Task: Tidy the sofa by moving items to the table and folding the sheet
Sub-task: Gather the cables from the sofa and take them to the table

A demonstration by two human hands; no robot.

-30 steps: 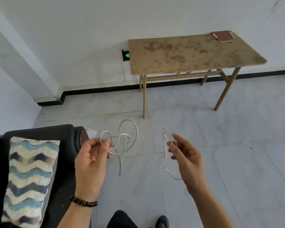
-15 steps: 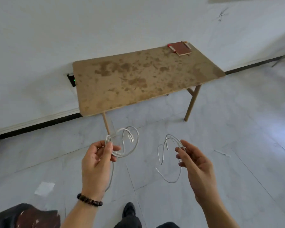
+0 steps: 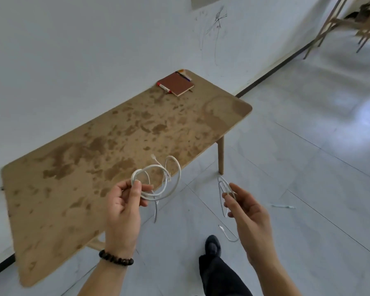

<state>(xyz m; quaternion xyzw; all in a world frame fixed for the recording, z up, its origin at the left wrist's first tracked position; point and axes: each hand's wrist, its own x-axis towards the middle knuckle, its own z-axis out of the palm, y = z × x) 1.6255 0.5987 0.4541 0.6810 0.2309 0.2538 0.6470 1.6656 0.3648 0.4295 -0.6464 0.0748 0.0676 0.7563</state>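
From the head camera, the left hand [image 3: 124, 212] is raised over the near edge of the bench [image 3: 73, 167]. Its fingers [image 3: 137, 190] are curled and pinch a thick white cable [image 3: 146, 167]. The cable is gathered in loose loops that stand up and to the right of those fingers, and one plug end pokes up above the coil. A loose tail hangs below the fingers toward the floor [image 3: 308, 167].

The right hand [image 3: 247, 212] is held beside the left, apart from it and off the bench edge. Its fingers [image 3: 239, 193] are bent around a thin white cable [image 3: 222, 182], pinching it near the fingertips. A narrow loop rises just above them, and the rest trails down past the palm (its small plug end dangles near the person's dark shoe [image 3: 212, 245]).

A dark beaded bracelet [image 3: 115, 259] sits on the left wrist. Well beyond both sets of fingers, at the far end of the stained bench, a brown notebook [image 3: 176, 83] lies flat by the white wall [image 3: 73, 50]. A red marker [image 3: 163, 87] lies along its left edge.
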